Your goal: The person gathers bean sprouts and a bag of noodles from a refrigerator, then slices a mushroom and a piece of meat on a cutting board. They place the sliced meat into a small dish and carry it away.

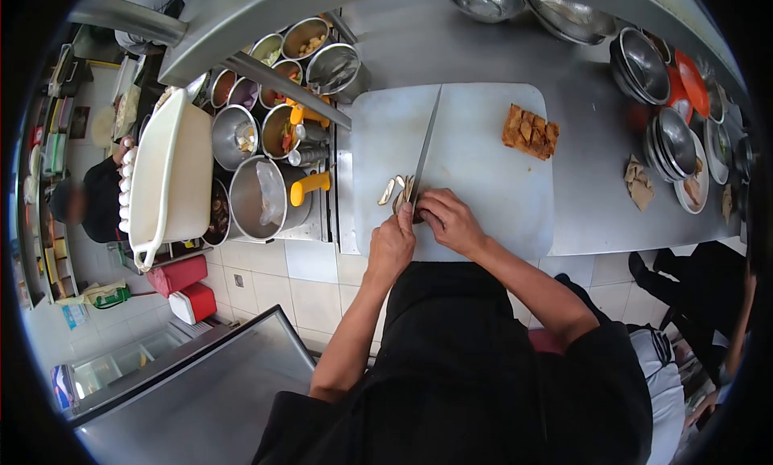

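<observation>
On the cutting board, the left hand grips a long knife near the board's front edge. The right hand curls beside the blade, its hold too hidden to tell. Pale slices lie toward the board's left, a browned block at its right.

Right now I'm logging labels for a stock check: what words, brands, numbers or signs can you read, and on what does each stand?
None can be read.
Blue-and-white card on the floor: too small and blurred.
Green-and-yellow bag: any print is too blurred.
Knife blade and chopping board: no lettering shows.
</observation>
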Motion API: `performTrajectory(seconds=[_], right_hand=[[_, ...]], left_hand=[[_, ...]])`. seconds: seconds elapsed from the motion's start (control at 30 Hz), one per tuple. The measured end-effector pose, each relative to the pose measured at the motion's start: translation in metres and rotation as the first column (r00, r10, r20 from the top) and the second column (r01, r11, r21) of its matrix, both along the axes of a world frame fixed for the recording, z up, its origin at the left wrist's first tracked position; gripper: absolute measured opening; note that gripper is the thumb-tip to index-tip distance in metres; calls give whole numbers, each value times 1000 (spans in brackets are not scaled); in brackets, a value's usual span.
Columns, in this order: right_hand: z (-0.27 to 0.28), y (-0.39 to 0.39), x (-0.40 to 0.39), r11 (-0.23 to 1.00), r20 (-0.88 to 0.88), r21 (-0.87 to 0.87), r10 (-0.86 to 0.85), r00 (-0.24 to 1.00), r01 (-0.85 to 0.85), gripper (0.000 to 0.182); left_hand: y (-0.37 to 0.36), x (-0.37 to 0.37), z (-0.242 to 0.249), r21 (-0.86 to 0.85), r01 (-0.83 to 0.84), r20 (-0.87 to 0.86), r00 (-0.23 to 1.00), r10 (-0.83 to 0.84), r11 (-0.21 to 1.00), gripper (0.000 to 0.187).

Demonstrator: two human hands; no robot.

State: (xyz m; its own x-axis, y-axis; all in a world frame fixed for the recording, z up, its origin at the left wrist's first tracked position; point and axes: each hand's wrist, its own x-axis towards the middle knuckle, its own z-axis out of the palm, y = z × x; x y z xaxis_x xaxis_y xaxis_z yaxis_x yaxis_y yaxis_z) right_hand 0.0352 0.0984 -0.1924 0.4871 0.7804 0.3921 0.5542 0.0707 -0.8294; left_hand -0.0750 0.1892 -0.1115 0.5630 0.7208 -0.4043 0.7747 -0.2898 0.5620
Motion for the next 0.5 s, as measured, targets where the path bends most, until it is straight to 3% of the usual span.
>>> performTrajectory(seconds=[0.17,0.27,0.37,0.5], right_hand=[[1,-2,-1,1000,-15,-2,-11,1000,11,17],[-1,-3,-1,1000,-13,9,-16,1000,16,17],[-7,-3,-2,1000,-19,12,-19,1000,20,16],[1,-5,2,1000,14,11,-23,1000,22,16]], left_hand=[[-16,-36,22,-61,-4,-94,996,-2,998,61],[-39,-57,-1,-28,-38,-62,997,36,999,57],[-25,-27,-26,24,-4,3,1000,4,1000,57],[-3,1,1,-16,-3,16,1000,3,1000,58]])
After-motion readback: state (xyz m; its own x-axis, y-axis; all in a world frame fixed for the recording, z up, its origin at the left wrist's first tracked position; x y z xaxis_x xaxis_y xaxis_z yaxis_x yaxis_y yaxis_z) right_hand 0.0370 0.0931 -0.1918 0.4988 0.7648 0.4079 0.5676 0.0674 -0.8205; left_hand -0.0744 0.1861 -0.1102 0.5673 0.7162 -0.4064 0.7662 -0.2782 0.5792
